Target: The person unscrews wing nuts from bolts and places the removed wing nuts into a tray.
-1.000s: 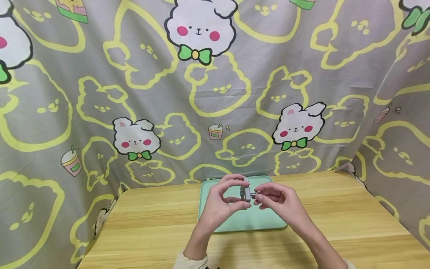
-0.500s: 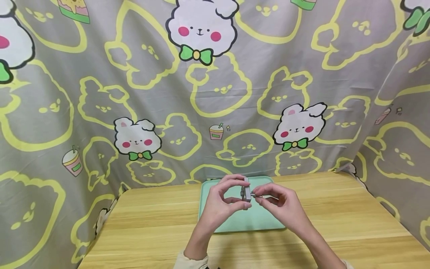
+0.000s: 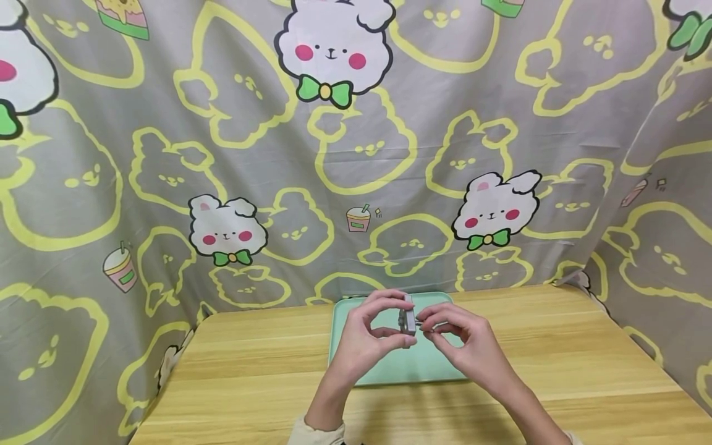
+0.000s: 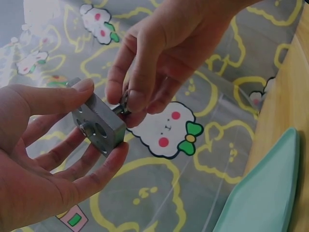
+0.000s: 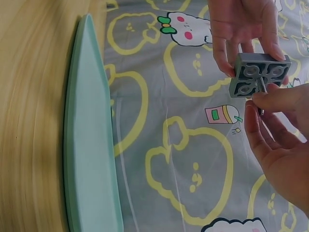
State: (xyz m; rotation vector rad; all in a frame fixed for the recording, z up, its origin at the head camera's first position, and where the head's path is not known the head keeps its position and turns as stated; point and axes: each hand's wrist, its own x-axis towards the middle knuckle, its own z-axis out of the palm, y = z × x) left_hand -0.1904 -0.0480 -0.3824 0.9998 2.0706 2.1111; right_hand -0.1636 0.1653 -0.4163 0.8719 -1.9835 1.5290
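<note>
My left hand grips a grey square block by its edges, between thumb and fingers, above the tray. Several round holes show on one face, with a bolt head in the middle. The other face is hollowed, with round recesses. From its centre the threaded bolt shank sticks out. My right hand pinches a small shiny metal piece at the shank's free end. Fingers hide most of that piece, so its exact kind cannot be told.
Below the hands a mint-green tray lies on the wooden table. A grey curtain printed with cartoon rabbits hangs close behind the table and along its sides.
The right fingers have shifted and curled differently around the bolt's end, and the right hand has moved slightly left. The left hand and the block stay nearly still.
</note>
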